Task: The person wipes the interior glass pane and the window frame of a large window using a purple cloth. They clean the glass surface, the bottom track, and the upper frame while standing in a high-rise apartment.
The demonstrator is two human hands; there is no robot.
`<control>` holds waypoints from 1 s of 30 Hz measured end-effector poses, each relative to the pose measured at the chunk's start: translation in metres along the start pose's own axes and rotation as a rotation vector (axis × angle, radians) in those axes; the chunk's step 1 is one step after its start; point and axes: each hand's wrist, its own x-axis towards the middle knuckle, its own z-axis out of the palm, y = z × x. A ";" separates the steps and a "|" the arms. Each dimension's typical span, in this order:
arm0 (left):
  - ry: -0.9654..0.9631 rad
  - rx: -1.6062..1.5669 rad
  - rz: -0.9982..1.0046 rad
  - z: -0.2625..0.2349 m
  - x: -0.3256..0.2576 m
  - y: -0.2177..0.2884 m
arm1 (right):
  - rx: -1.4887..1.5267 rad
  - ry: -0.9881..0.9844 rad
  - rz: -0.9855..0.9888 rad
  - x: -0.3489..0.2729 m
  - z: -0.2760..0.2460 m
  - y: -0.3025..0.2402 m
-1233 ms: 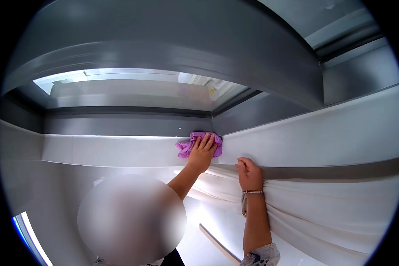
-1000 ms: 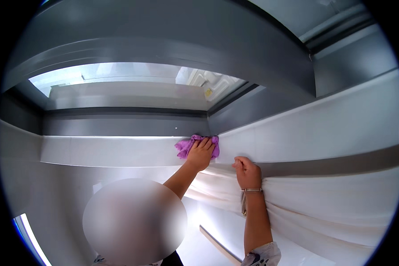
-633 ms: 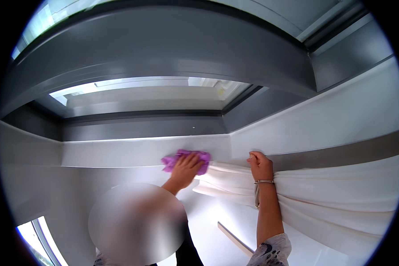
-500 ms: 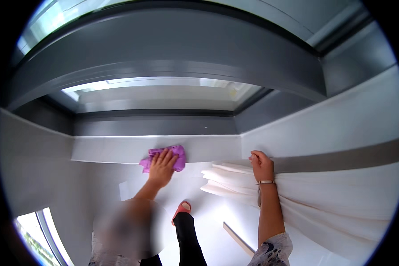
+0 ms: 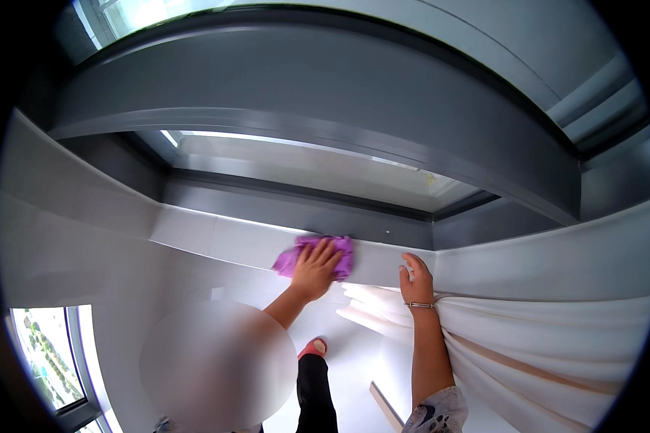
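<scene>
Up at about 12 o'clock from me, the left hand (image 5: 315, 270) was pressed flat on the purple cloth (image 5: 318, 254), mid-wipe along the white ledge (image 5: 217, 238). Right hand (image 5: 415, 278) gripped the white curtain (image 5: 556, 346) back. Next pass probably needs steady pressure sideways. Couldn't see my blurred lower left.

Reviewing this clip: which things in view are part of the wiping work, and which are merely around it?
In the work:
- purple cloth, pressed flat under the left hand
- white ledge beneath the cloth
- white curtain, held aside by the right hand

Merely around:
- grey window frame
- lower window
- bracelet on the right wrist
</scene>
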 end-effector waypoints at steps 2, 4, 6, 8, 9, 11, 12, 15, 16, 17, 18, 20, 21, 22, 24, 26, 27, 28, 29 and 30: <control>-0.059 -0.047 0.041 -0.016 0.016 0.006 | -0.031 -0.025 -0.001 0.003 0.011 -0.001; -0.031 -0.116 0.093 -0.026 0.011 0.002 | 0.018 -0.019 0.074 0.005 0.021 -0.001; 0.009 -0.147 0.118 -0.043 -0.007 -0.001 | 0.017 -0.041 0.031 0.008 0.034 -0.007; -0.020 -0.067 0.063 -0.043 -0.027 -0.007 | -0.041 -0.091 -0.123 0.009 0.049 -0.022; -0.038 -0.057 0.034 -0.037 -0.035 -0.013 | -0.058 -0.129 -0.201 0.009 0.060 -0.034; -0.058 -0.039 0.031 -0.032 -0.042 -0.019 | -0.105 -0.223 -0.367 0.006 0.080 -0.055; -0.053 -0.035 0.034 -0.030 -0.041 -0.019 | -0.159 -0.237 -0.434 0.000 0.093 -0.057; -0.072 -0.029 0.011 -0.019 -0.033 -0.025 | -0.276 -0.325 -0.346 -0.009 0.120 -0.060; -0.067 -0.023 0.015 -0.017 -0.032 -0.029 | -0.322 -0.333 -0.299 -0.013 0.129 -0.060; -0.062 -0.016 0.018 -0.015 -0.031 -0.033 | -0.367 -0.341 -0.252 -0.016 0.138 -0.059; -0.053 -0.010 0.029 -0.015 -0.028 -0.038 | -0.411 -0.327 -0.223 -0.015 0.143 -0.062; -0.044 -0.016 0.060 -0.022 -0.037 -0.054 | -0.473 -0.323 -0.157 -0.023 0.158 -0.075; -0.058 -0.010 0.072 -0.028 -0.038 -0.063 | -0.429 -0.320 -0.150 -0.021 0.157 -0.085; -0.071 -0.002 0.083 -0.033 -0.042 -0.073 | -0.418 -0.319 -0.152 -0.025 0.166 -0.091; -0.093 0.046 0.061 -0.042 -0.059 -0.102 | -0.425 -0.319 -0.162 -0.029 0.197 -0.109; -0.111 0.124 0.047 -0.057 -0.072 -0.137 | -0.402 -0.312 -0.166 -0.024 0.230 -0.136; -0.112 0.142 0.030 -0.067 -0.079 -0.158 | -0.372 -0.298 -0.183 -0.021 0.249 -0.153; -0.118 0.153 0.016 -0.074 -0.087 -0.178 | -0.348 -0.303 -0.191 -0.017 0.263 -0.170; -0.116 0.168 -0.002 -0.081 -0.094 -0.197 | -0.327 -0.314 -0.192 -0.012 0.278 -0.187; -0.112 0.190 -0.024 -0.093 -0.102 -0.218 | -0.300 -0.323 -0.198 -0.006 0.293 -0.207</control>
